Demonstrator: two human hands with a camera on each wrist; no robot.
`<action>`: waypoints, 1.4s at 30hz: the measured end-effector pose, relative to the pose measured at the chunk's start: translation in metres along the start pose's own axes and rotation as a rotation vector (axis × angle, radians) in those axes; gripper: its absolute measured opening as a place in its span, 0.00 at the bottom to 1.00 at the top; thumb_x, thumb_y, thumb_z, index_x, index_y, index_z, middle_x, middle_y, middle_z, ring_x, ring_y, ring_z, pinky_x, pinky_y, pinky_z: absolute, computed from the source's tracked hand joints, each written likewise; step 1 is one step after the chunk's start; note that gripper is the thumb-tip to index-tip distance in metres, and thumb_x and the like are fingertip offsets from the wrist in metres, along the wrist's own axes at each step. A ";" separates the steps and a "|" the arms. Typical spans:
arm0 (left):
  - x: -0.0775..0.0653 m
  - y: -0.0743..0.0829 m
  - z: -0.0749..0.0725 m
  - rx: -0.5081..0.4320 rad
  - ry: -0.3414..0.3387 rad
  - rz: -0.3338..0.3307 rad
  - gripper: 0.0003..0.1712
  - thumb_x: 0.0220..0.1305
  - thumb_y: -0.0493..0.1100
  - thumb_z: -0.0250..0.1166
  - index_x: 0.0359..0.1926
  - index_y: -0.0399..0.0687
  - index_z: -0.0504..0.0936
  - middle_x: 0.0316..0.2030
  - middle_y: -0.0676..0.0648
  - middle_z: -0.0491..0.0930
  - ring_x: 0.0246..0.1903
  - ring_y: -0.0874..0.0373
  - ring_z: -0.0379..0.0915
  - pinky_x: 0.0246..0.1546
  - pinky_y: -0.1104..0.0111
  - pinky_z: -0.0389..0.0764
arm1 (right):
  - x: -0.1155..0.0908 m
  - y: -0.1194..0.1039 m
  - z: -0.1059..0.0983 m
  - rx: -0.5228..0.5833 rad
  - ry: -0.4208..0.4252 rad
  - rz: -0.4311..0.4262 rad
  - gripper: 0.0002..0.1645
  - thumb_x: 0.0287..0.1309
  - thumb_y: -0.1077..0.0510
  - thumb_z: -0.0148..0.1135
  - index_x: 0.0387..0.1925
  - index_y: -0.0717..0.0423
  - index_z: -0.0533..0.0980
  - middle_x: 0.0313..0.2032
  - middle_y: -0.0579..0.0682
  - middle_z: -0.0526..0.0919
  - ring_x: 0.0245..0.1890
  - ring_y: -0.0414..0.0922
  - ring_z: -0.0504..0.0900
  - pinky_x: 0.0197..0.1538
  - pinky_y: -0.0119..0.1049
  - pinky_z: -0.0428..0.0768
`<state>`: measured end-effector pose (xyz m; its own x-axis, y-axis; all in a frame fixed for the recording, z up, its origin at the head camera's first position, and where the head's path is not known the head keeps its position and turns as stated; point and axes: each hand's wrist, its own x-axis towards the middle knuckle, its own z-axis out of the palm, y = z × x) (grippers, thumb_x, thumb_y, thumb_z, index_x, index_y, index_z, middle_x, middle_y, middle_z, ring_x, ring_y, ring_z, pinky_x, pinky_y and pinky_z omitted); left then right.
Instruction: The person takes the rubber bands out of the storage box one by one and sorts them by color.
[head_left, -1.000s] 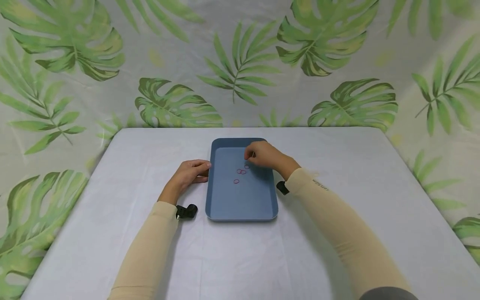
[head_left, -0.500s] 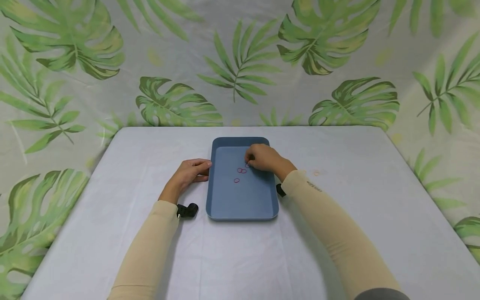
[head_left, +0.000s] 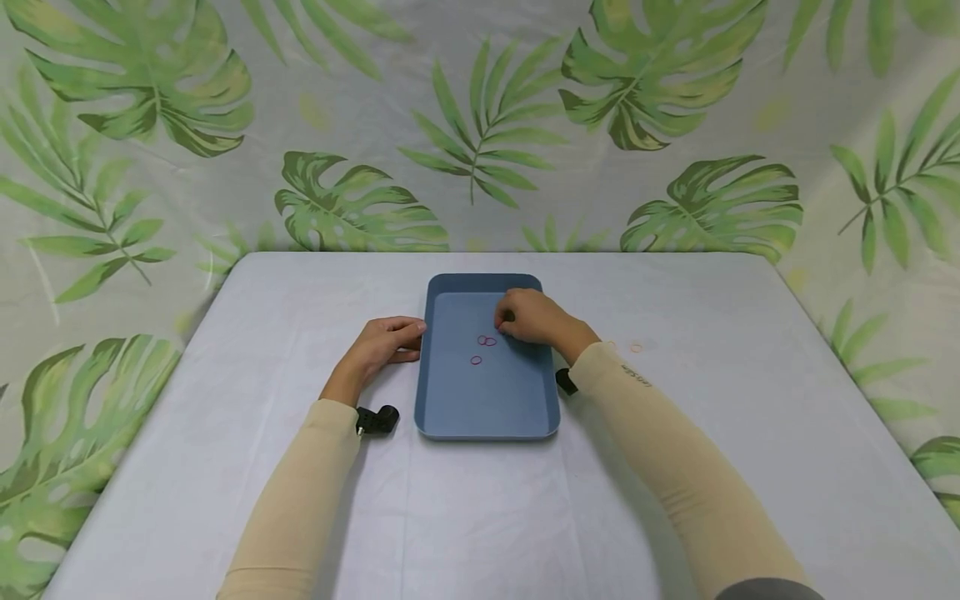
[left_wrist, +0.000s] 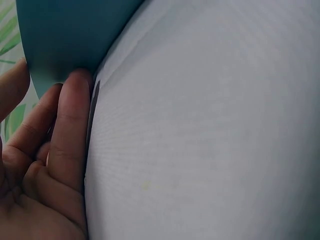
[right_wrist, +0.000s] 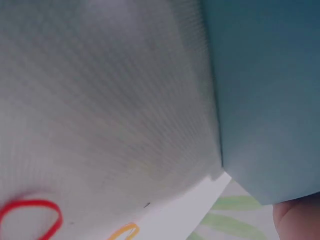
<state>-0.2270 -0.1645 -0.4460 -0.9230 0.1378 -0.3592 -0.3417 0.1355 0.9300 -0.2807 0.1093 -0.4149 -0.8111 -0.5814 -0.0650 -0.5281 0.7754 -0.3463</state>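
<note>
A blue tray [head_left: 487, 408] lies on the white table, with three thin red rubber bands visible on its floor. Two of these, a red rubber band [head_left: 482, 341] and another [head_left: 491, 342], lie together; a third [head_left: 476, 360] is nearer the person. Over the tray's right side, my right hand [head_left: 531, 317] has its thumb and fingers curled together low at the floor, pinching what looks like another red rubber band, mostly hidden by the fingertips. My left hand [head_left: 381, 342] touches the tray's left side; in the left wrist view its fairly straight fingers [left_wrist: 72, 125] rest against the outer wall.
An orange rubber band [head_left: 636, 347] lies on the table [head_left: 697, 300] right of the tray, partly near the right sleeve. In the right wrist view a red rubber band [right_wrist: 57, 212] and a yellow-orange one [right_wrist: 129, 231] lie beside the tray. A leaf-patterned cloth [head_left: 510, 150] hangs behind.
My right hand has lowered slightly to the tray floor, and its fingertips now cover the red rubber band that lay farthest right. The left hand holds its place at the tray.
</note>
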 end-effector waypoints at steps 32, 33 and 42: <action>0.000 0.000 0.004 0.039 0.005 0.011 0.26 0.69 0.46 0.65 0.64 0.40 0.76 0.51 0.45 0.81 0.40 0.67 0.81 0.44 0.74 0.86 | -0.063 0.022 -0.041 0.318 0.222 -0.119 0.04 0.62 0.62 0.66 0.39 0.54 0.84 0.40 0.51 0.85 0.39 0.44 0.81 0.44 0.39 0.83; 0.001 0.000 0.005 0.040 0.003 0.009 0.27 0.69 0.47 0.65 0.64 0.40 0.76 0.52 0.44 0.81 0.40 0.66 0.81 0.44 0.74 0.86 | -0.069 0.027 -0.041 0.314 0.227 -0.106 0.04 0.63 0.61 0.66 0.39 0.53 0.84 0.40 0.50 0.85 0.39 0.44 0.81 0.44 0.39 0.83; 0.001 0.000 0.002 0.036 0.015 -0.018 0.28 0.68 0.48 0.65 0.66 0.42 0.75 0.55 0.43 0.79 0.41 0.66 0.80 0.45 0.74 0.86 | -0.116 0.068 -0.046 0.215 0.258 -0.008 0.03 0.63 0.61 0.65 0.38 0.51 0.83 0.39 0.48 0.85 0.37 0.40 0.81 0.41 0.32 0.82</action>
<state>-0.2280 -0.1622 -0.4466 -0.9195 0.1202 -0.3743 -0.3518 0.1733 0.9199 -0.2338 0.2412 -0.3882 -0.8588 -0.4839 0.1682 -0.4915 0.6854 -0.5373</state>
